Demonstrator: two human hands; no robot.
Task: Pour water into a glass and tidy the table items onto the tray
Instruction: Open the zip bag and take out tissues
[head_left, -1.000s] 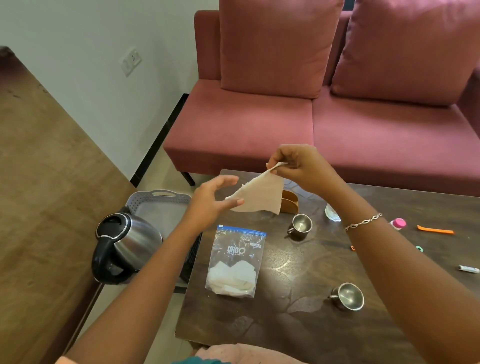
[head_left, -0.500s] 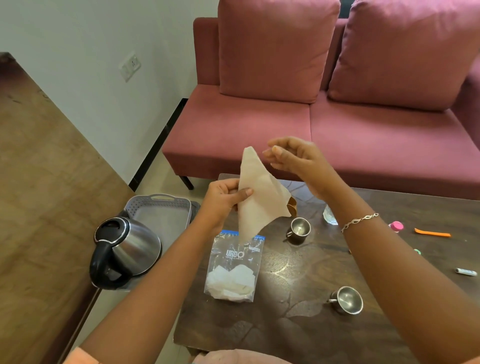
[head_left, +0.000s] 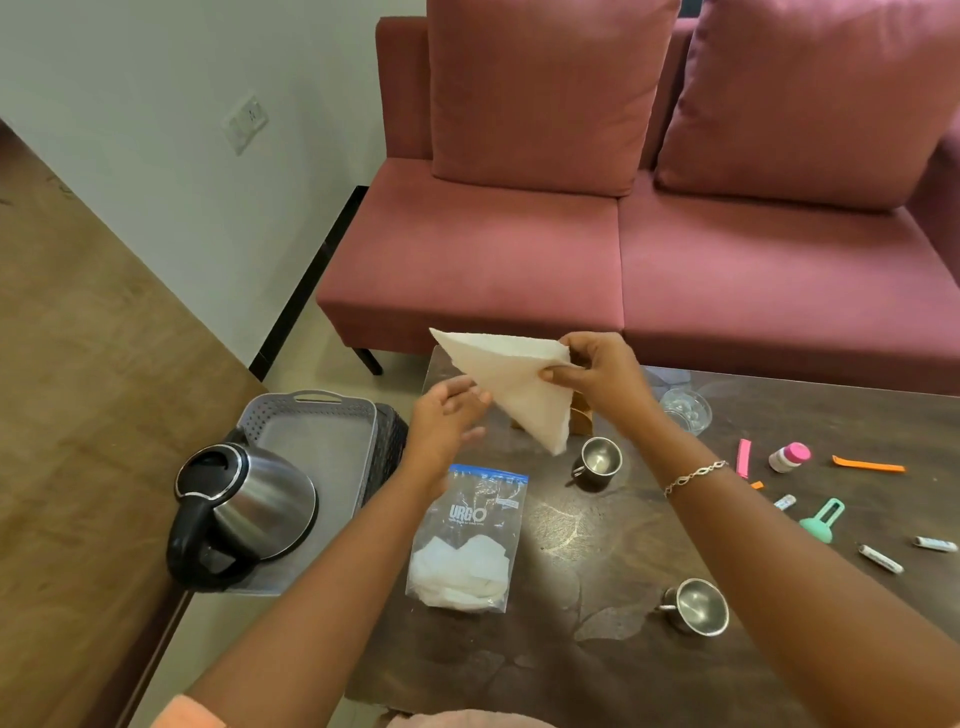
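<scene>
Paper napkin (head_left: 511, 382) hung above the zip bag (head_left: 467, 540), my right hand (head_left: 602, 371) pinching one corner, left hand (head_left: 447, 418) open just beside its edge. Judged it feather-light, limp, easily torn; best held by two corners, lightly.

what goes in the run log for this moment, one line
right hand: pinches tissue | left hand: open, by tissue | kettle: on tray

Likely a home lounge: pink sofa (head_left: 623, 249), coffee table (head_left: 597, 649).
</scene>
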